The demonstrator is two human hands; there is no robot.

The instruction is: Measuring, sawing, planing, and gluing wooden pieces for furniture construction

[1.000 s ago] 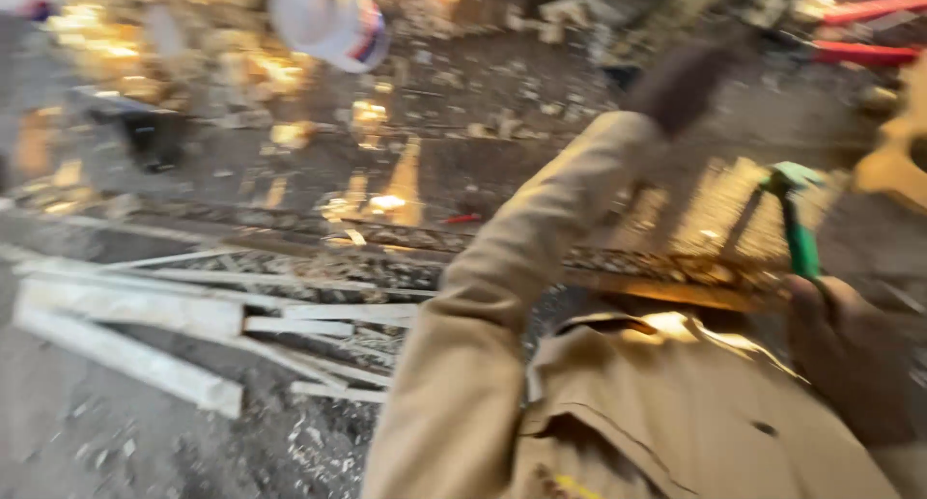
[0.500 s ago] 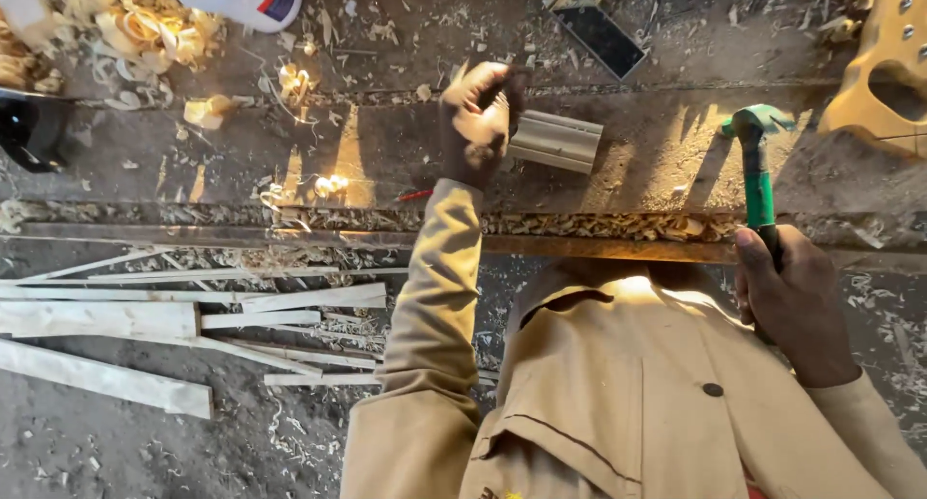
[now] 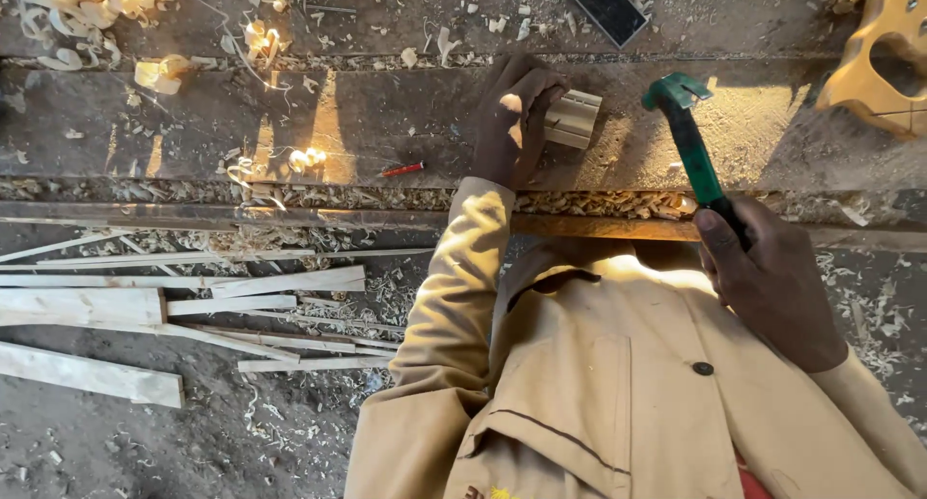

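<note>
Over at the left of the frame, pale wooden slats are lying loose on the dusty floor, and curled wood shavings are piling up at the upper left on the workbench. Nearer the middle, a small red pencil is resting on the bench. Just right of it, the left hand is pressing down on a small grooved wooden block, fingers closing over its left edge and pinning it flat to the bench top. The block is looking light, stiff and dry, so it is likely to skid or jump unless it is held by its edges, clear of the middle. Further right, the right hand is closing firmly around the lower handle of a green hammer, its head hanging raised just beside the block. At the upper right corner, a yellow saw handle is lying on the bench.
</note>
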